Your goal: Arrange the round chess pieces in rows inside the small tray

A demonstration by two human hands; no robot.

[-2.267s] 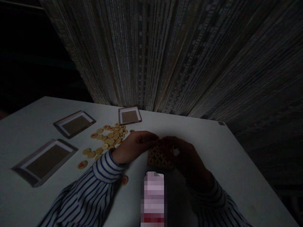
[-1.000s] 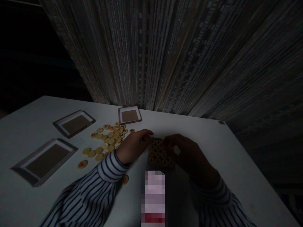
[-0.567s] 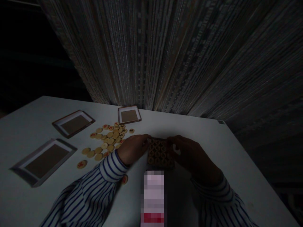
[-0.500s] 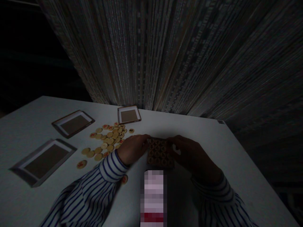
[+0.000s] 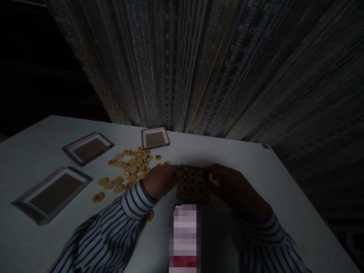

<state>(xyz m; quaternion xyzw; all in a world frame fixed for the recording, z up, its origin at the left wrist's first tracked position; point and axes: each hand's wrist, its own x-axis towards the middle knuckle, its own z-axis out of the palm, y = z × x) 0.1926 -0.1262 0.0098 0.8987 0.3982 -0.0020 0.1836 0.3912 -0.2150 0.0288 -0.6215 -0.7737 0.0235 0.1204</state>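
Wooden Chinese chess pieces [image 5: 189,184] lie in rows inside a small shallow box [image 5: 192,200] in front of me. My left hand [image 5: 161,181] has its fingertips at the box's far left corner, fingers together. On the other side, my right hand [image 5: 231,185] bends its fingers and thumb against the right edge, with a gap between thumb and forefinger. Shadow covers both hands and the box, so the exact finger contact is hard to make out. Left of my left hand spreads a loose pile of round pieces [image 5: 132,169], some with red or black characters.
Three shallow open trays stand on the white table [image 5: 256,182]: a near-left one [image 5: 42,220], a brown-rimmed one [image 5: 81,163] behind it, and another [image 5: 155,147] at the back edge. A striped curtain [image 5: 176,76] hangs behind. One piece [image 5: 150,216] lies beside my left cuff.
My right hand has shifted slightly right, uncovering more of the pieces in the box. My left hand has moved a little right and down, and a red-marked piece now shows behind it.
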